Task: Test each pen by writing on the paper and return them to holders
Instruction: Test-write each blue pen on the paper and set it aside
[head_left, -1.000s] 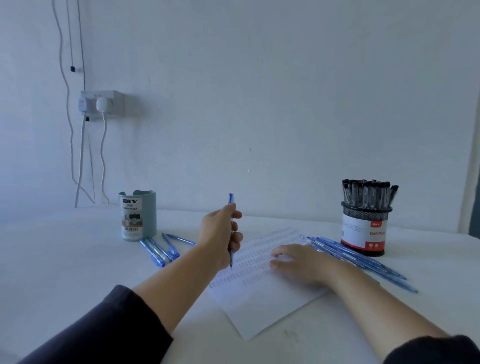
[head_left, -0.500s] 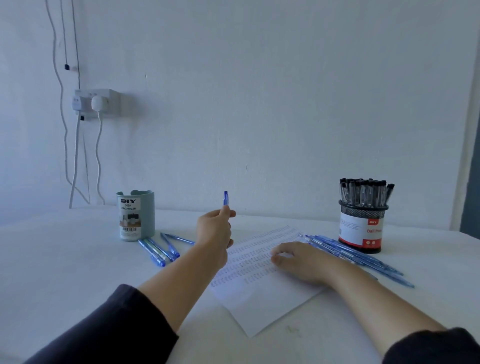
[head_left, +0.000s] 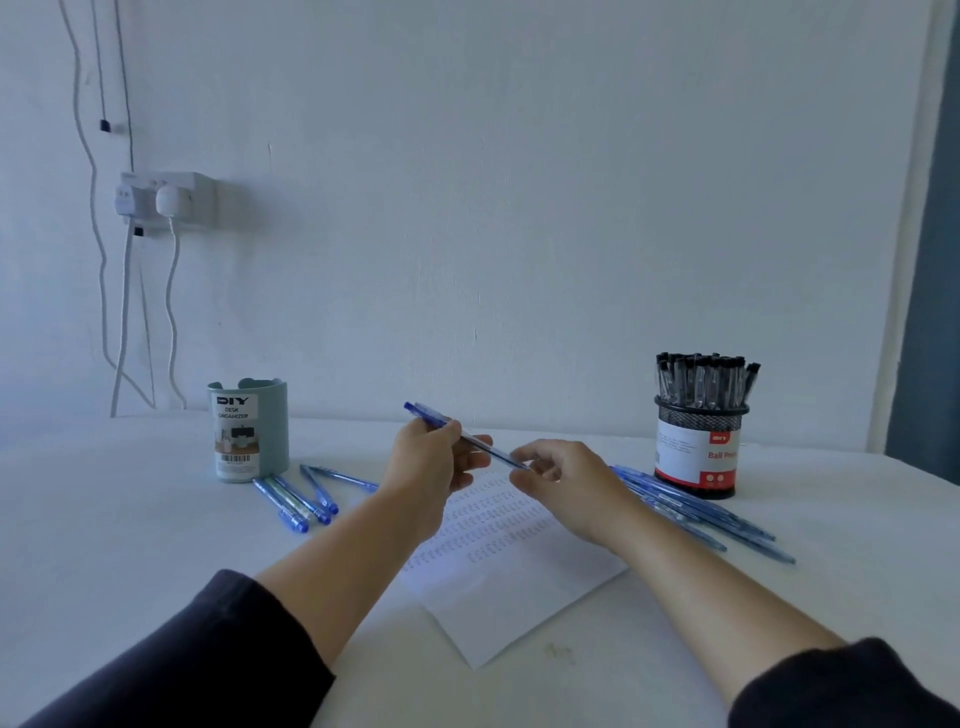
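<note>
Holding one blue pen (head_left: 465, 439) above the sheet, we keep it raised and tilted, its upper end pointing up and to the left and its lower end pointing down to the right. Our left hand (head_left: 434, 470) has its grip grasping the barrel near the upper half, with thumb and fingers curled round it. Our right hand (head_left: 566, 480) has its grip pinching the lower end of the same pen between thumb and fingertips; whether that end is the tip or a cap we cannot tell.

Below both hands, the paper (head_left: 511, 577) lies flat on the white surface (head_left: 130, 545), turned at an angle, with rows of small written marks across its upper part.

At the left stands the pale green desk organizer (head_left: 248, 431), upright. Just beside its base, a small group of blue pens (head_left: 298, 499) lies loose on the surface. At the right stands the black mesh holder (head_left: 698, 447), upright and packed with black-capped pens (head_left: 704, 379). In front of it, a larger spread of blue pens (head_left: 696, 512) lies side by side, reaching toward the paper's right edge.

On the wall, a socket block (head_left: 166, 200) carries plugged white cables.
</note>
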